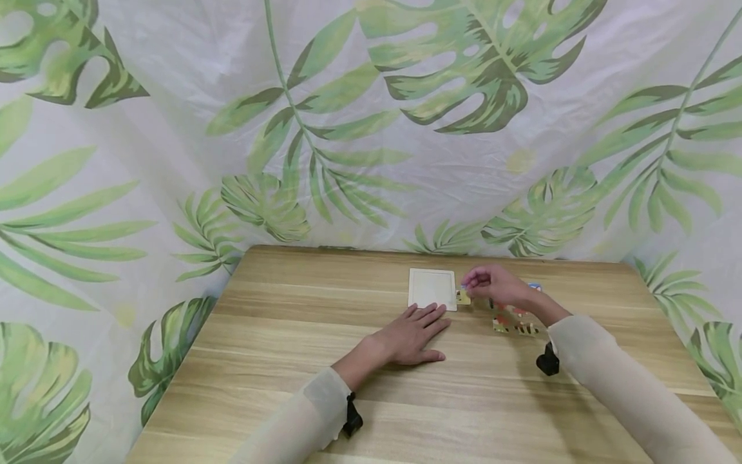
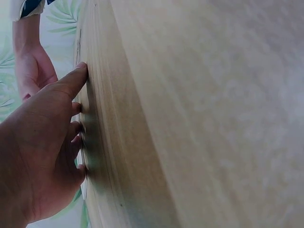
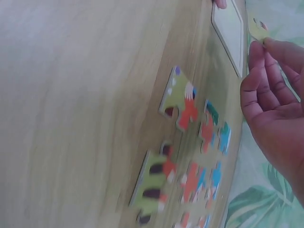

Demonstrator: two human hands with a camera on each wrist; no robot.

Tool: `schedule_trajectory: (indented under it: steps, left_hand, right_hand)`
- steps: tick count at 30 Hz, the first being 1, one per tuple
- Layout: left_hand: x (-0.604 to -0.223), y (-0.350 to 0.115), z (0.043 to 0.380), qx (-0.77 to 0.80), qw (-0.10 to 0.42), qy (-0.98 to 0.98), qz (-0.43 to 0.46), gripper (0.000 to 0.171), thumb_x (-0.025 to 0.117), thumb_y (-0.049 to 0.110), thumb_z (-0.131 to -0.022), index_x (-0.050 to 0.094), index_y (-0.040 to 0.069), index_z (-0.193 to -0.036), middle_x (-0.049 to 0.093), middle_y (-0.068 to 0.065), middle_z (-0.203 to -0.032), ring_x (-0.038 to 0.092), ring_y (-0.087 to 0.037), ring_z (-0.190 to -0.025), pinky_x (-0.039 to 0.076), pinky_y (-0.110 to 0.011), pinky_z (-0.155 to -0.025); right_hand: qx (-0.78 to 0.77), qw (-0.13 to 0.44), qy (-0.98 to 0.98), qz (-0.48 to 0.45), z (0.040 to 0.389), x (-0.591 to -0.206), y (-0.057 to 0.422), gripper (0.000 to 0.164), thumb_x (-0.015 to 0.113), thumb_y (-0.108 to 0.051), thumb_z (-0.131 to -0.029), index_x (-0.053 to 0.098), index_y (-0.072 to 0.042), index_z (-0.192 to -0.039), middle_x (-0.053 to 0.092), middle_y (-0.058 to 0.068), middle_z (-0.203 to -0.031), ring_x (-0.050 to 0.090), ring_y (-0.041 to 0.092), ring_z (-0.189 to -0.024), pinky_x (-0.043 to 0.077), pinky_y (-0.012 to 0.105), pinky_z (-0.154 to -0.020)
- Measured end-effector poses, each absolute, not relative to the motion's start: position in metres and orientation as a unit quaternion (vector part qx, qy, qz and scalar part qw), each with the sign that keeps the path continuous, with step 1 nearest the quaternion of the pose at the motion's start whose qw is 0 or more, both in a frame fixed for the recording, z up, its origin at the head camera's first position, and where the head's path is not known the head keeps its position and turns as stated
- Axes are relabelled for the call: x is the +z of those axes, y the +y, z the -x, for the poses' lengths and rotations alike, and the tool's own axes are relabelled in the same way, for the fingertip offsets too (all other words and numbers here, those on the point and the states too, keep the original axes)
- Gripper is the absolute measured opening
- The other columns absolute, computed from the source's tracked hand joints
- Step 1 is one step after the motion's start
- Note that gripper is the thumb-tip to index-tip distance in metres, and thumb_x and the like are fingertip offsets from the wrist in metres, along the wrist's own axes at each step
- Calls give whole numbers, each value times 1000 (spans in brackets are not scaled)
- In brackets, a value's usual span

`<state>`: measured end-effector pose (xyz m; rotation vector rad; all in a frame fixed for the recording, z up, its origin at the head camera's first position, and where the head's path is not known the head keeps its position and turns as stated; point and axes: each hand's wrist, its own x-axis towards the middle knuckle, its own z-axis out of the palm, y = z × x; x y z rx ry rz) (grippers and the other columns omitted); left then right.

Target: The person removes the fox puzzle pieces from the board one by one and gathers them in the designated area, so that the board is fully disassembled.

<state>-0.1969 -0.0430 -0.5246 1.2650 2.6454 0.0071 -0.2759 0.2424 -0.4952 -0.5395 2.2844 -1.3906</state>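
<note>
A jigsaw puzzle piece [image 3: 257, 28], mostly yellow, is pinched between the thumb and fingertips of my right hand [image 1: 495, 285], just off the right side of a pale square puzzle tray [image 1: 431, 290]. In the right wrist view the piece is raised above the tabletop. My left hand [image 1: 414, 335] lies with its fingers spread, the fingertips at the tray's near edge. No pieces show inside the tray. Several loose pieces lie to the right, partly hidden by my right hand in the head view; one bears green and orange [image 3: 178, 97], another dark patches [image 3: 151, 183].
The wood-grain table [image 1: 313, 322] meets a leaf-patterned cloth [image 1: 348, 129] at its back edge. Both sleeves carry a small black wrist device, one on the left [image 1: 352, 417] and one on the right [image 1: 547, 361].
</note>
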Motion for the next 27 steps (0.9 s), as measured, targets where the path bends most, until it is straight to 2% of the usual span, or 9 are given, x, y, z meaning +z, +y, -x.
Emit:
schedule_trajectory:
  steps: [12,19,24,27]
  left_hand:
    - [-524,-43,197,-1,100,897,-430,77,41,63,-109,24,19,-170,13,-5,-179,10,-22,-165,17,-49,-132]
    - [-527,-43,198,2,98,897,-432,77,39,64,-109,24,20,-171,12,-5,-179,10,-22,-165,17,-49,-132]
    - [-528,-43,198,7,99,897,-431,77,40,64,-109,24,20,-171,12,-4,-179,9,-21,-165,16,-49,-132]
    - [-528,-43,198,6,101,897,-430,77,40,64,-109,23,20,-171,11,-4,-179,9,-21,-165,15,-48,-132]
  right_hand:
    - [-490,203,827,187,252,-491,281,22,70,-4,-101,69,8,-120,73,17,-104,71,19,-93,62,33,-83]
    - [-487,201,830,184,242,-486,301,24,69,-5,-101,67,9,-121,72,19,-105,68,15,-87,57,29,-70]
    - [-489,199,830,179,238,-490,314,23,70,-4,-101,69,8,-120,72,20,-105,70,16,-92,62,32,-79]
    - [-488,192,831,185,234,-491,321,22,70,-2,-101,69,9,-119,72,20,-105,71,14,-91,62,30,-80]
